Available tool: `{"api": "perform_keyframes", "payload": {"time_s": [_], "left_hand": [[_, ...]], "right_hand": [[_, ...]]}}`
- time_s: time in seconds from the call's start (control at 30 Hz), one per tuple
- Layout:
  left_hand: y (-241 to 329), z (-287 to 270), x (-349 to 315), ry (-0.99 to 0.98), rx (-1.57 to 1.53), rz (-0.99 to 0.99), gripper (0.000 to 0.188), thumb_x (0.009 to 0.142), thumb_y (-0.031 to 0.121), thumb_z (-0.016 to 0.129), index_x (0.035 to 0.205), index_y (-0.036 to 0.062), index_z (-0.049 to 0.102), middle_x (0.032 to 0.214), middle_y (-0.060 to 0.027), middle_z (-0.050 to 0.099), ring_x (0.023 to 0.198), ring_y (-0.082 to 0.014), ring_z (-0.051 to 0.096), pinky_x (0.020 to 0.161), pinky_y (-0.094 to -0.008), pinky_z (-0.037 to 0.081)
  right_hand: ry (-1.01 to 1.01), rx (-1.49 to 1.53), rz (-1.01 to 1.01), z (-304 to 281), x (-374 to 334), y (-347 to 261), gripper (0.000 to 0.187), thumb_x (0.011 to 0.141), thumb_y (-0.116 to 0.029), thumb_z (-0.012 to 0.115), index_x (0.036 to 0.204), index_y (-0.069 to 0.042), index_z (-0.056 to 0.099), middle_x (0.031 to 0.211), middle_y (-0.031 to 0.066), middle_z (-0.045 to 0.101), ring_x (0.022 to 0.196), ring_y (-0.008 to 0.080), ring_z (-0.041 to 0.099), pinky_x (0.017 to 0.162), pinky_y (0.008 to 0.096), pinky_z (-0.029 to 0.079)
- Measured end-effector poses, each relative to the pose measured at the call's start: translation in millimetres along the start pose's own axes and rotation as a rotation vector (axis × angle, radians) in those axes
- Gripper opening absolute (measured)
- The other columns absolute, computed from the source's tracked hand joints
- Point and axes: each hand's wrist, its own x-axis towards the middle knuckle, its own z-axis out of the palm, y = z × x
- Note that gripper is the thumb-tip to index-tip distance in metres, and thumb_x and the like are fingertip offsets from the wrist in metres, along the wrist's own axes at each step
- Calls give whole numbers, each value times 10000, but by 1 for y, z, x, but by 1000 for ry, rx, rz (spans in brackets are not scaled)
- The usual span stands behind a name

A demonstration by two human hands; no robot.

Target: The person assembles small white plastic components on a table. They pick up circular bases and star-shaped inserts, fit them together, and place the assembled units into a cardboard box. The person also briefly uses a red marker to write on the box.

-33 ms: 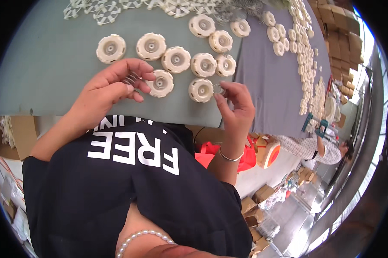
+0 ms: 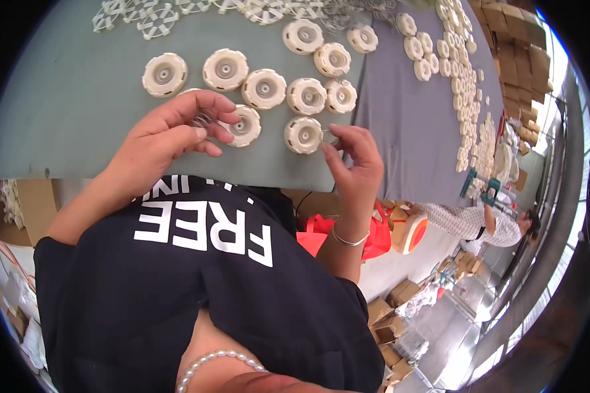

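My left hand (image 2: 180, 133) curls closed around metal coil springs (image 2: 202, 120), above the table. A cream round plastic part (image 2: 243, 126) lies just beyond its fingertips, partly hidden by them. My right hand (image 2: 355, 154) pinches a small wire spring (image 2: 329, 135), mostly covered by the fingers, beside the right rim of another cream round part (image 2: 303, 135). Several similar round parts (image 2: 264, 89) lie flat farther back, with coils visible in their centres. The rim of one more peeks out behind my left hand.
White spoked plastic pieces (image 2: 157, 23) and a heap of loose springs (image 2: 344, 16) lie along the far edge. Many cream parts (image 2: 464, 85) cover the right side of the grey cloth (image 2: 399, 131). A co-worker (image 2: 462, 223) is at the right, near cardboard boxes (image 2: 517, 52).
My right hand has shifted slightly left, and less of its spring shows now. The table and its parts appear slightly farther left in the picture. My left hand keeps its springs.
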Motion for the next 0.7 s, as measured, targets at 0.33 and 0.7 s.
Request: {"api": "perform_keyframes", "payload": {"time_s": [0.33,0.7], "left_hand": [[2,32,24,-172,30,-230,418,1072,171,604,1462,44,520,1290,-139,704,945,-133,715,766,-276,579],[1,56,41,-265,68,-146,494,1070,224,656,1488,41,467,1225,-96,735,957,-117,695,770,-271,566]], "right_hand": [[25,-42,-86,20,-7,-16,367,777,-75,879,1125,-75,761,1113,83,674,849,196,664,749,332,556],[-55,630,-72,23,9,-11,271,824,15,794,1077,-27,707,1123,72,702,993,201,701,940,351,570]]}}
